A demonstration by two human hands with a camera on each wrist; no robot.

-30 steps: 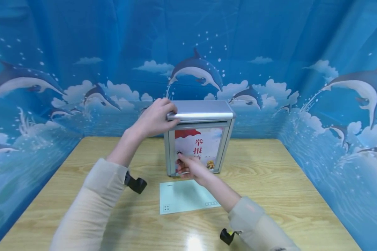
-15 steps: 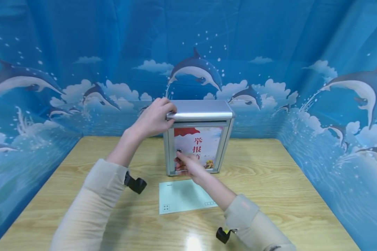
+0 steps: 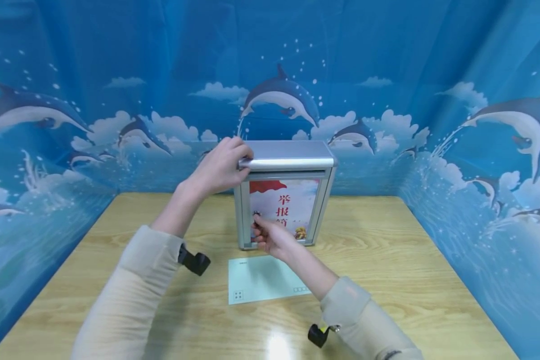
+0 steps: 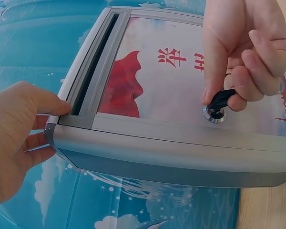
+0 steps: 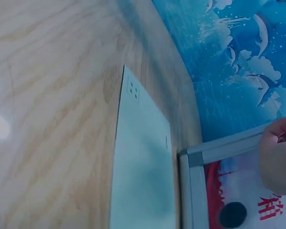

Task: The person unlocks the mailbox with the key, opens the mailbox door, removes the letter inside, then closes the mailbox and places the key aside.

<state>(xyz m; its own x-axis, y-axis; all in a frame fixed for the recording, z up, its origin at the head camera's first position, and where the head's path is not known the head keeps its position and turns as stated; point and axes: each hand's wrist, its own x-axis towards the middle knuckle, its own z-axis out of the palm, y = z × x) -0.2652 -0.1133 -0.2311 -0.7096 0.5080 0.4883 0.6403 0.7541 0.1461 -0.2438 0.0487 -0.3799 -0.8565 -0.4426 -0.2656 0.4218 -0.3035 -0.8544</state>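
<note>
A silver metal letter box (image 3: 288, 162) with a white front panel and red characters stands upright on the table. My left hand (image 3: 222, 167) grips its upper left corner, thumb on the front frame beside the dark slot (image 4: 95, 67) and fingers around the side. Between thumb and forefinger, my right hand (image 3: 276, 241) pinches a black-headed key (image 4: 223, 98). That key sits in the round chrome lock (image 4: 214, 115) at the panel's left side. The right wrist view catches only part of the right hand, with the key mostly hidden there.
A pale green envelope (image 3: 265, 287) lies flat on the wooden table (image 3: 369, 280), just in front of the box. Behind and at both sides hangs a blue dolphin-print curtain (image 3: 184, 60). Each wrist wears a black camera mount (image 3: 195, 261).
My right forearm has shifted slightly left, and the right hand has turned a little at the key. The left hand keeps its grip on the box corner, and the box stays in place.
</note>
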